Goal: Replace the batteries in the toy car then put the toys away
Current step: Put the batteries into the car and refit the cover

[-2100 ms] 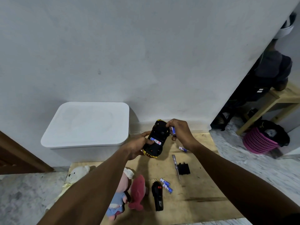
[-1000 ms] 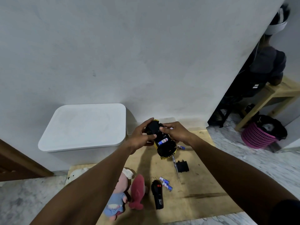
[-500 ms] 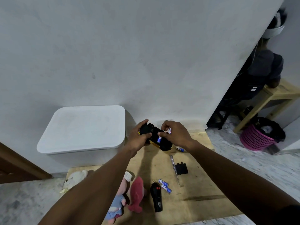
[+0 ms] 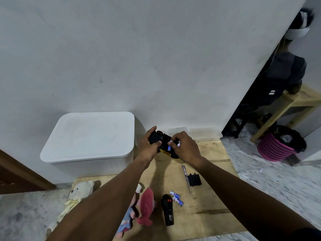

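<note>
My left hand (image 4: pixel 148 146) grips the black and yellow toy car (image 4: pixel 162 142), held upside down above the wooden board (image 4: pixel 212 197). A blue battery (image 4: pixel 168 148) sits in the car's open underside. My right hand (image 4: pixel 185 147) pinches a second blue and white battery (image 4: pixel 178 144) at the compartment. Two loose batteries (image 4: pixel 176 198) lie on the board beside the black remote (image 4: pixel 167 212). The black battery cover (image 4: pixel 194 180) and a screwdriver (image 4: pixel 187 180) lie further right.
A white lidded bin (image 4: pixel 90 141) stands against the wall at left. A white teddy (image 4: pixel 78 193), a pink doll (image 4: pixel 129 216) and a red plush fish (image 4: pixel 145 206) lie on the board's left side. A pink basket (image 4: pixel 274 148) and wooden stool (image 4: pixel 295 103) are at right.
I turned the car from pointing away to lying crosswise between both hands and lowered it slightly. My right hand now presses a battery at the compartment.
</note>
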`<state>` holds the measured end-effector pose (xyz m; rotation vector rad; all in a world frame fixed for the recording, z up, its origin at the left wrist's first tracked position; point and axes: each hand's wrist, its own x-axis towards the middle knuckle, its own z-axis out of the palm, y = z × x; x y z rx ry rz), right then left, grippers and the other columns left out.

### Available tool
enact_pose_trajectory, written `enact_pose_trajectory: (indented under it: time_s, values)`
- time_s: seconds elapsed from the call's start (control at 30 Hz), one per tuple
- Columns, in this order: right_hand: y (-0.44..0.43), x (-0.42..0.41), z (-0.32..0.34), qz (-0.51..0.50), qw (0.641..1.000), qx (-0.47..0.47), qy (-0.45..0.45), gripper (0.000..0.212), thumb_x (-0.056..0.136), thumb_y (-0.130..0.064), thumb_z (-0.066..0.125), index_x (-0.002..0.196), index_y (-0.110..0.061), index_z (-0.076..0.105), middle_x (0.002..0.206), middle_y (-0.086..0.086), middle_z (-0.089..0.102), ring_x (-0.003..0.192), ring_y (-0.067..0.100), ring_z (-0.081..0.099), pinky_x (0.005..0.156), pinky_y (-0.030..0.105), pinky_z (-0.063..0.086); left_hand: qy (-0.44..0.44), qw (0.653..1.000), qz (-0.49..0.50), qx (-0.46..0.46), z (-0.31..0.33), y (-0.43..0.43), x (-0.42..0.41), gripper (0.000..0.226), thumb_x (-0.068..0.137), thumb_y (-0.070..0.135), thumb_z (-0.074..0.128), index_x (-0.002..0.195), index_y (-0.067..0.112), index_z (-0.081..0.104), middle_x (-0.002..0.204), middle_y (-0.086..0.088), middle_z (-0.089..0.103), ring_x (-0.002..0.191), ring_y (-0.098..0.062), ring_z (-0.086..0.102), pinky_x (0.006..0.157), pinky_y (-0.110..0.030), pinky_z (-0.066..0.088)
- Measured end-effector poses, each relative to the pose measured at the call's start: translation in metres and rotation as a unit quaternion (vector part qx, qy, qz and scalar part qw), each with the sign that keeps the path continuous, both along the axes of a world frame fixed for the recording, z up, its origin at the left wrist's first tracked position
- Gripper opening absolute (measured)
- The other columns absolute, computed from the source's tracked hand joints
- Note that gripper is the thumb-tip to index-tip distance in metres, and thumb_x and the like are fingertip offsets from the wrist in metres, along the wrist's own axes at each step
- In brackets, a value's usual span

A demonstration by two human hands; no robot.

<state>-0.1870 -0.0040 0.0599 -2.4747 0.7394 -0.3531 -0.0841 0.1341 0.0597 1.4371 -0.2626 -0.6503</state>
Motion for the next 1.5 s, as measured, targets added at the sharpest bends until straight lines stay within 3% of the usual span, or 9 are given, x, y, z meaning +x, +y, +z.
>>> enact_pose_trajectory:
  time_s: [0.33,0.5,0.67,0.9,1.07,1.2,1.33,1.5]
  values:
    - [0.011,0.006,-0.012,-0.035,0.999,-0.004,-0.030,0.021,0.096,-0.048,0.057,0.090,-0.029,0.057,0.099,-0.013,0.048,0.073,0.009,0.054,0.057,0.026,0.039,0.034,0.999,0.025,-0.007,-0.006,-0.001,0.000,0.065,0.086,-0.009,0.060,0.131,0.037,0.060,0.116,0.010,0.057,0.104,-0.015,0.063,0.082,-0.042,0.062]
    - [0.017,0.004,-0.020,-0.021,0.999,-0.014,-0.034,0.028,0.097,-0.050,0.055,0.087,-0.024,0.060,0.101,-0.016,0.041,0.064,0.006,0.051,0.049,0.016,0.029,0.025,1.000,0.014,-0.006,-0.003,-0.003,0.004,0.067,0.085,-0.008,0.058,0.132,0.039,0.059,0.122,0.001,0.060,0.109,-0.023,0.065,0.087,-0.048,0.059]
    - [0.010,0.006,-0.013,-0.023,0.999,-0.012,-0.046,0.020,0.097,-0.048,0.056,0.098,-0.028,0.057,0.103,-0.014,0.045,0.073,0.010,0.056,0.059,0.029,0.050,0.029,1.000,-0.011,-0.007,0.006,-0.006,0.010,0.065,0.088,-0.007,0.057,0.136,0.037,0.055,0.120,0.004,0.059,0.106,-0.022,0.066,0.085,-0.045,0.060]
    - [0.007,0.009,-0.010,-0.042,0.998,-0.016,-0.049,0.023,0.097,-0.046,0.057,0.097,-0.024,0.059,0.099,-0.015,0.045,0.072,0.009,0.053,0.056,0.025,0.035,0.046,0.999,0.009,-0.021,0.009,-0.011,0.004,0.065,0.088,-0.011,0.055,0.138,0.032,0.055,0.114,0.003,0.062,0.097,-0.018,0.066,0.072,-0.033,0.061]
    - [0.007,0.011,-0.007,-0.042,0.998,-0.021,-0.031,0.026,0.097,-0.047,0.057,0.095,-0.021,0.059,0.099,-0.012,0.045,0.073,0.011,0.054,0.060,0.026,0.039,0.063,0.997,0.025,-0.023,0.005,-0.010,-0.003,0.064,0.092,-0.011,0.052,0.139,0.032,0.054,0.114,0.007,0.060,0.098,-0.014,0.065,0.072,-0.031,0.062]
    - [0.014,0.007,-0.013,-0.027,0.999,-0.023,-0.023,0.034,0.098,-0.047,0.054,0.090,-0.015,0.061,0.104,-0.007,0.046,0.066,0.015,0.054,0.059,0.026,0.035,0.054,0.998,0.023,-0.020,0.006,-0.008,0.000,0.067,0.090,-0.013,0.051,0.138,0.033,0.055,0.113,0.004,0.061,0.098,-0.019,0.065,0.081,-0.042,0.061]
    - [0.016,0.005,-0.012,-0.035,0.998,-0.008,-0.044,0.025,0.097,-0.047,0.056,0.094,-0.022,0.059,0.106,-0.008,0.050,0.072,0.012,0.057,0.060,0.026,0.038,0.047,0.999,0.004,-0.014,0.009,-0.006,0.003,0.067,0.090,-0.012,0.052,0.140,0.033,0.053,0.117,0.001,0.061,0.102,-0.022,0.066,0.078,-0.038,0.061]
    - [0.016,0.005,-0.007,-0.041,0.998,-0.020,-0.044,0.025,0.096,-0.048,0.058,0.096,-0.024,0.059,0.104,-0.010,0.051,0.071,0.010,0.053,0.060,0.025,0.035,0.055,0.998,0.017,-0.013,0.010,-0.007,-0.002,0.065,0.091,-0.010,0.053,0.141,0.032,0.052,0.117,0.002,0.060,0.104,-0.021,0.064,0.085,-0.043,0.060]
